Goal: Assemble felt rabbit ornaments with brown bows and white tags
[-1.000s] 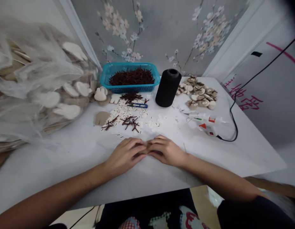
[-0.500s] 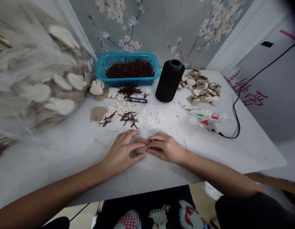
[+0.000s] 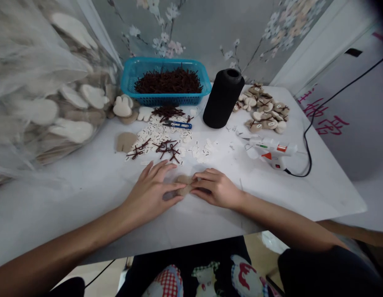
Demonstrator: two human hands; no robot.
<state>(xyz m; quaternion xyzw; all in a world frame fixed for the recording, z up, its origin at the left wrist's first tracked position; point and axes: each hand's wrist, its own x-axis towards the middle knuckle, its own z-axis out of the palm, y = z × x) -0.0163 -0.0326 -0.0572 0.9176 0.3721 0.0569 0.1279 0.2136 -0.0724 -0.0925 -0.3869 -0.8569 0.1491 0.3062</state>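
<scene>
A small beige felt piece lies on the white table between my hands. My left hand is open beside it, fingers spread, with a fingertip touching its left side. My right hand is closed, its fingertips pinching the right side of the piece and hiding part of it. Just beyond my hands lie brown cord bows and many small white printed labels. Another beige felt piece rests left of these.
A blue basket of brown bows stands at the back, near blue thread snips and a black thread cone. Finished bunny heads and a corded glue gun lie right. A clear bag of felt bunnies fills the left.
My left hand has loosened, its fingers spreading and shifting slightly left off the felt piece. My right hand keeps its pinch. The whole view has shifted a little.
</scene>
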